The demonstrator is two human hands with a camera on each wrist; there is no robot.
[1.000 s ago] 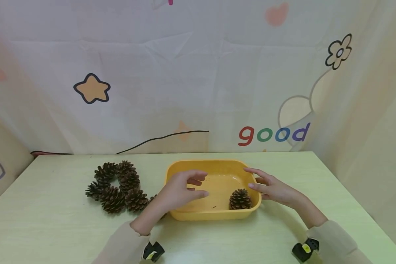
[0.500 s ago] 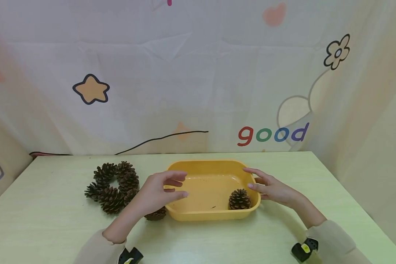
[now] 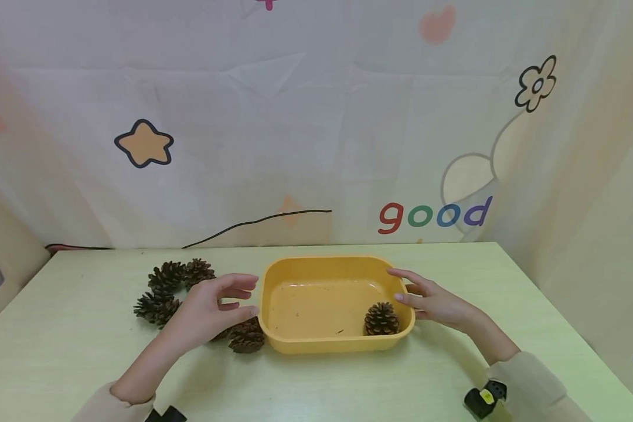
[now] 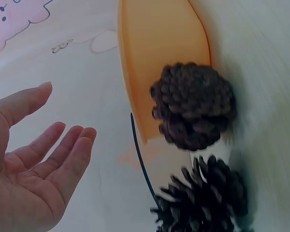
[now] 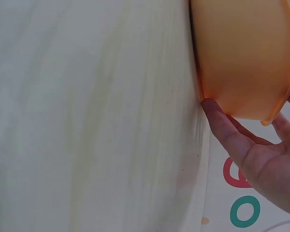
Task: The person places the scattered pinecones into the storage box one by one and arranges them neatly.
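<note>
A yellow plastic tub point(image 3: 316, 347) stands on the table with one pine cone point(image 3: 382, 319) in its front right corner. My right hand point(image 3: 438, 302) holds the tub's right end, thumb over the rim and other fingers against the outer wall. In the right wrist view, fingertips point(image 5: 211, 106) touch the tub's outside near its base. My left hand point(image 3: 211, 308) hovers left of the tub with nothing in it, fingers loosely bent and thumb apart. It hides part of the group of pine cones point(image 3: 166, 278); the nearest pine cone point(image 3: 247, 335) lies close to the tub's left wall.
The pale wooden table point(image 3: 337, 387) reaches back to a printed cloth backdrop point(image 3: 316, 129). In the left wrist view, two pine cones show beside the tub, one a rounded pine cone point(image 4: 193, 104), the other a spikier pine cone point(image 4: 203, 193).
My left hand has moved left, from over the tub to above the pine cones. My right hand, the tub and the pine cone in it have stayed put.
</note>
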